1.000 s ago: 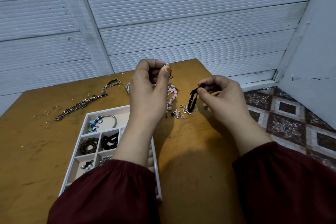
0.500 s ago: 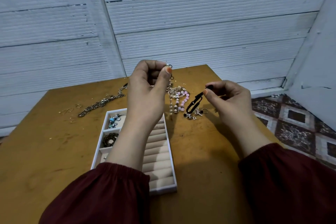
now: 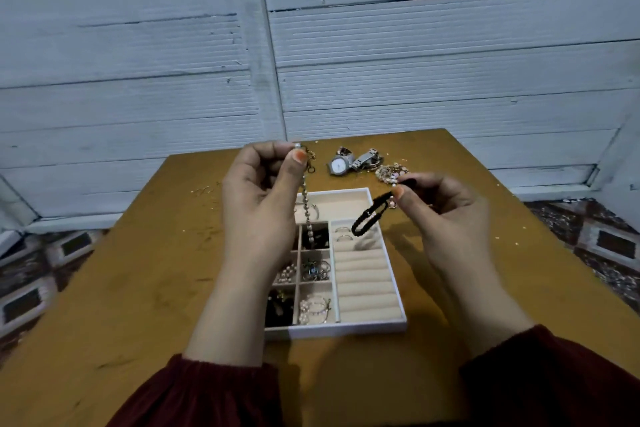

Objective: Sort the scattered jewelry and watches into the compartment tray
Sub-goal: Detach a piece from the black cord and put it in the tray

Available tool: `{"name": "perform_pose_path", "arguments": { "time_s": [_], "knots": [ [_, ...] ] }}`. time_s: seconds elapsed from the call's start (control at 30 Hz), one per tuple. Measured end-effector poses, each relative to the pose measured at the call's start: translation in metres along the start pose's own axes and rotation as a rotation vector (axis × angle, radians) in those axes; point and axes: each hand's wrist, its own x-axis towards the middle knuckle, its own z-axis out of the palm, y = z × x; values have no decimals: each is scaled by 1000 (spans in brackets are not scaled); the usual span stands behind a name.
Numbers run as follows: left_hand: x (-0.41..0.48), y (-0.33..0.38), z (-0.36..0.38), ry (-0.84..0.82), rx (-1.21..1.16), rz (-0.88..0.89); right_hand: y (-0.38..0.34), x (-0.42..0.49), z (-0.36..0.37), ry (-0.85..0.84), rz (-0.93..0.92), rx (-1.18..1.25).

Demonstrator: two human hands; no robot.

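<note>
My left hand pinches the top end of a beaded chain bracelet, which hangs straight down over the white compartment tray. My right hand pinches a black looped band that dangles above the tray's ring rolls. The tray's small left compartments hold pearl pieces, dark beads and silver items; two rings sit in the ring rolls. A silver watch and a heap of pink and gold jewelry lie on the table beyond the tray.
The tray sits on a brown wooden table against a white corrugated wall. Thin gold hoops lie at the table's far left. Patterned floor tiles show on both sides past the table edges.
The view has swung so that the tray now lies centred under both hands. The bracelet and the black band now hang over the tray instead of over the loose pile. The watch has come into sight.
</note>
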Motion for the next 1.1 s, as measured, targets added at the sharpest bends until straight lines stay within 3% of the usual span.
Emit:
{"name": "perform_pose_path", "arguments": {
  "time_s": [0.43, 1.1],
  "knots": [
    [-6, -2, -53, 65, 48, -3, -5, -34, 44, -30, 28, 10],
    [-3, -24, -57, 48, 31, -99, 1, -34, 55, -64, 38, -60]
  ]
}}
